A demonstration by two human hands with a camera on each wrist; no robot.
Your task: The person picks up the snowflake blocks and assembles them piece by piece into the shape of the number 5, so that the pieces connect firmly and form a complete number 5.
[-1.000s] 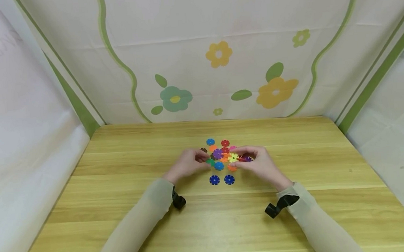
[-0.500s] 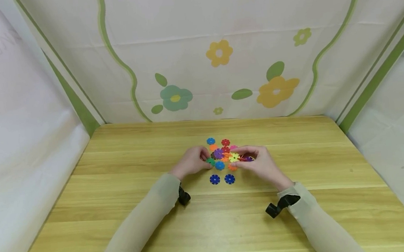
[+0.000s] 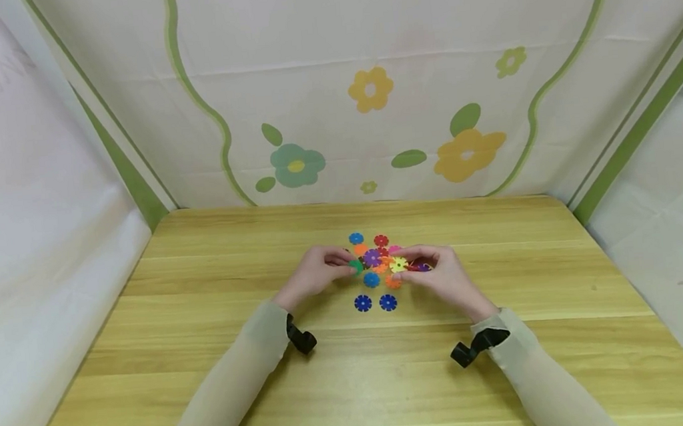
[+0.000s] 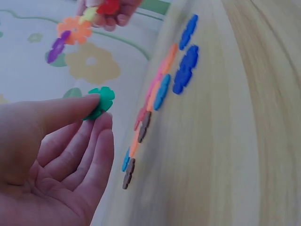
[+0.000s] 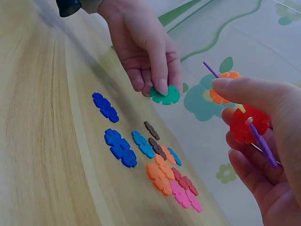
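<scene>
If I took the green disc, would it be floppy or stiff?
Probably stiff: the left hand pinches the green disc near its edge and no sag shows. It's likely light, looking small and thin. On its notched rim, it might roll bumpily.

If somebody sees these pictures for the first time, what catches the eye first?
Probably the joined purple, orange, yellow and red notched plastic discs, pinched in the right hand. Then the green notched plastic disc in the left hand. Below it in the head view, two dark blue notched plastic discs lie on the wooden table.
</scene>
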